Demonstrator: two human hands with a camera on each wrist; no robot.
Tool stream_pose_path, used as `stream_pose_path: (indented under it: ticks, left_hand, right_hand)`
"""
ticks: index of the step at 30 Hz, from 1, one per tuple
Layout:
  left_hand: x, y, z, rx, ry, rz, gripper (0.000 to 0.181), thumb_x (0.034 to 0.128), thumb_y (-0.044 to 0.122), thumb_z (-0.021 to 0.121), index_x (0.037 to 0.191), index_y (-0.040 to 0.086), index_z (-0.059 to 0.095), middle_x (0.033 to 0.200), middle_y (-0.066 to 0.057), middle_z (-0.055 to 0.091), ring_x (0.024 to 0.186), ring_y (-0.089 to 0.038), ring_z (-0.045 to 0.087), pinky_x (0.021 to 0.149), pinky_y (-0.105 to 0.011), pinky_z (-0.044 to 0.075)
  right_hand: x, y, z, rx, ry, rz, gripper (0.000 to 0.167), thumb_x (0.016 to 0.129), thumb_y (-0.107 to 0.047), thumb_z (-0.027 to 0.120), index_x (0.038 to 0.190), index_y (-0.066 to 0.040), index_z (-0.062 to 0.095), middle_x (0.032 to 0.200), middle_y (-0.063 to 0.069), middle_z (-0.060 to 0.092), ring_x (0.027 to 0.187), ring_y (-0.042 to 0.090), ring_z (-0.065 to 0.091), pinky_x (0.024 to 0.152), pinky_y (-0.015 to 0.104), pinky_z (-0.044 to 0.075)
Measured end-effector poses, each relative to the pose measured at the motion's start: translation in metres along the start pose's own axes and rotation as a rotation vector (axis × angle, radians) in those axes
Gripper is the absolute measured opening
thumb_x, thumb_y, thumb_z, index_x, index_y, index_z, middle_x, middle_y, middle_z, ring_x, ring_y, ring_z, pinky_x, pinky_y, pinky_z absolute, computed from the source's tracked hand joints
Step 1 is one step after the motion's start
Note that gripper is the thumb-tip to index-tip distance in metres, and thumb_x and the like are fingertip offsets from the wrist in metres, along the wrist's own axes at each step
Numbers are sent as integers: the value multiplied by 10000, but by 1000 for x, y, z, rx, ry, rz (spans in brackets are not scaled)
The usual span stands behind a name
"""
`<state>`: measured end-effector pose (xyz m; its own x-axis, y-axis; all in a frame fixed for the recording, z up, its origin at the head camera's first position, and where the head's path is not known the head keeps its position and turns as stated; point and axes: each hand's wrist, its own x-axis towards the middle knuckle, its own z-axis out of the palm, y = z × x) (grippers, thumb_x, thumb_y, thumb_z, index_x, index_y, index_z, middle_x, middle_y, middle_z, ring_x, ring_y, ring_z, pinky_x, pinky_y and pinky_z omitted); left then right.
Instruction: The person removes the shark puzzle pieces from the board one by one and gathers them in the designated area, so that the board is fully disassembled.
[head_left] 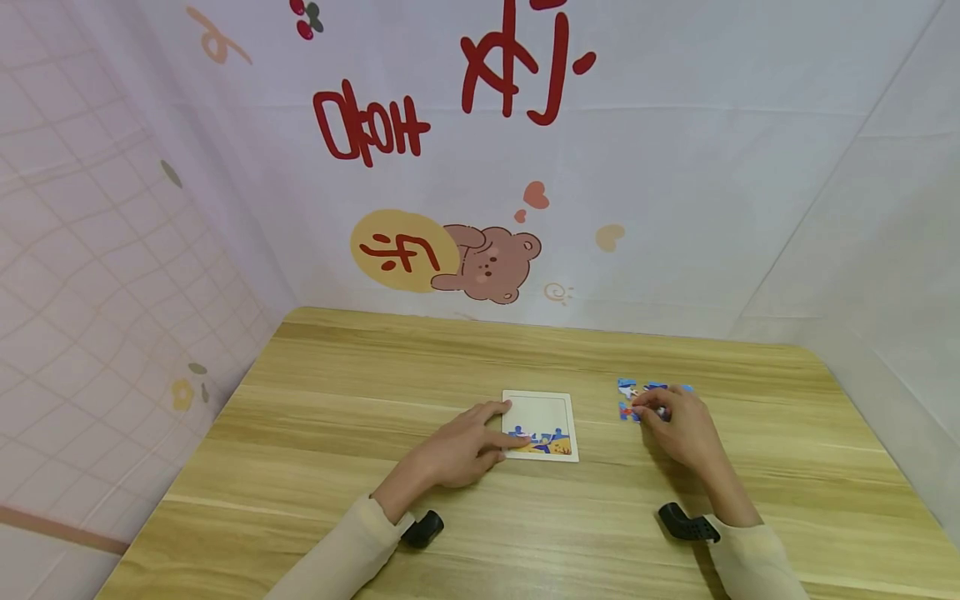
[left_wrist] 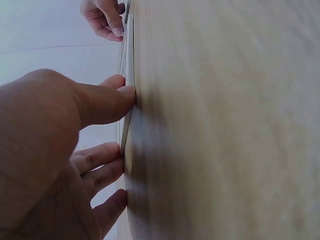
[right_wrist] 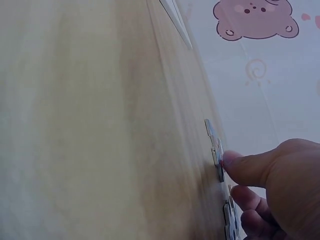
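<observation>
Head: the left hand [head_left: 459, 450] lies ungripping on the puzzle tray [head_left: 538, 413], on the table [head_left: 375, 375]; the right hand [head_left: 684, 429] is at loose pieces [head_left: 627, 386] right of it. Left wrist: thumb touches tray edge. Right wrist: thumb against one piece — can't tell if pinched.

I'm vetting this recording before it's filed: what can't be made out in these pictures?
Head view: the number of loose puzzle pieces; the right hand covers some.
Head view: part of the joined pieces, behind the left hand.
Left wrist view: the face of the tray, seen edge-on.
Right wrist view: the lowest loose pieces, cut off by the bottom edge; whether the right hand pinches or merely touches one, at this flat angle.
</observation>
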<state>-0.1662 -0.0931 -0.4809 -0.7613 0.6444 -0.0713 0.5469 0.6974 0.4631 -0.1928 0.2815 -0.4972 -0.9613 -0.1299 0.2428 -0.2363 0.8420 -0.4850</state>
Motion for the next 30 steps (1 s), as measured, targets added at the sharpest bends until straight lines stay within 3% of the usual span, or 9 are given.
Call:
stream_pose_path:
  ticks: [8,19,30]
  left_hand:
    - [0,0,0,-1,-3,-1,412,1062,263,568,1438,432,570,1681,-55,296,1559,-258,292,1246,-481,328]
    - [0,1,-1,-11,-5,-9,409,1059,259,575,1429,434,581,1682,-54,298,1558,-273,295,1250,-493,318]
    - [0,1,-2,-12,-12,-16,414,1053,243,585,1425,424,589,1688,-44,286,1564,-261,282,1238,-487,341]
  right_hand:
    - [0,-6,0,52,53,-2,107,957,-182,732,962,-93,790,970,121,713,834,240,619,682,309,461]
    - [-1,-22,5,96,-18,-36,95,978,-177,707,1012,-111,767,870,7,688,742,90,561,607,218,449]
    - [1,-43,10,144,-50,-78,83,953,-148,735,1014,-103,768,852,-20,697,738,71,580,616,217,474]
